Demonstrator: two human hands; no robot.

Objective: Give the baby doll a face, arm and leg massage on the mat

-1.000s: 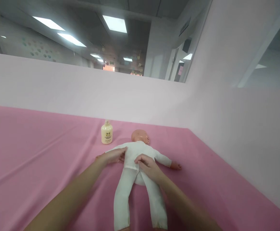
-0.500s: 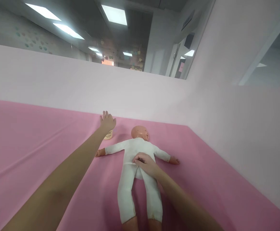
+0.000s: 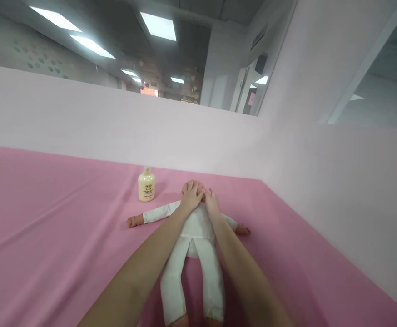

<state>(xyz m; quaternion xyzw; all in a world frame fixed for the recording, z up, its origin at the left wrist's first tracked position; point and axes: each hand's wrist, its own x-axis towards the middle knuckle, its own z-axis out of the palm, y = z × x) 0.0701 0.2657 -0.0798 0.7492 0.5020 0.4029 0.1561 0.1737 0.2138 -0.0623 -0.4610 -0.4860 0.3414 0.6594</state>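
Observation:
A baby doll point(image 3: 198, 236) in a white suit lies on its back on the pink cloth point(image 3: 48, 218), arms spread, head toward the far wall. My left hand point(image 3: 191, 196) rests over the doll's head, fingers curved on it. My right hand point(image 3: 211, 202) touches the right side of the head and neck, fingers stretched out. Both forearms run over the doll's body and hide much of its chest. A cream lotion bottle point(image 3: 146, 185) stands upright just left of the doll's head, apart from both hands.
Pale pink partition walls point(image 3: 287, 150) close off the cloth at the back and on the right. The doll's bare hands point(image 3: 132, 221) lie on the cloth at either side. Open pink cloth stretches to the left.
My left hand has come back from the lotion bottle to the doll's head. My right hand has moved up from the doll's waist to its head and neck.

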